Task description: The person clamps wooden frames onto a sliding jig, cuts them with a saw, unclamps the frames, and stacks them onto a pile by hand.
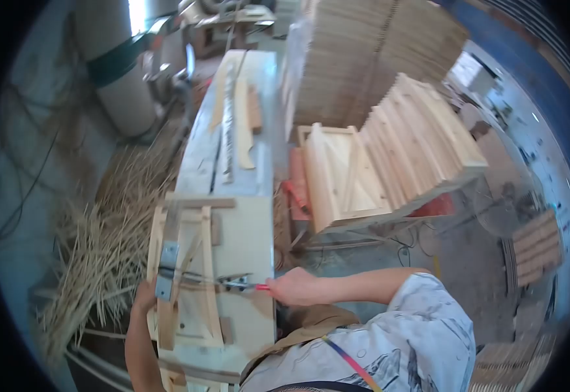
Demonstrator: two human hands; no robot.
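Note:
My right hand [293,286] is closed around the red handle [261,287] of a metal toggle clamp [236,282]. A thin rod or bar from the clamp crosses leftward over a wooden frame-like jig [212,274] on the pale board. On the jig's left part lies a long wooden piece [167,326] with a grey metal plate [166,271] over it. My left hand [144,295] is at the left edge of this wooden piece, just beside the plate. Its fingers look curled onto the edge, though they are blurred and partly hidden.
Ahead, shaped wood strips [243,121] lie on a long machine table [197,157]. To the right stands a stack of slatted wooden parts [415,144] beside a tall wood stack [363,59]. Thin offcuts [102,261] pile up at left; a grey duct [118,85] rises behind.

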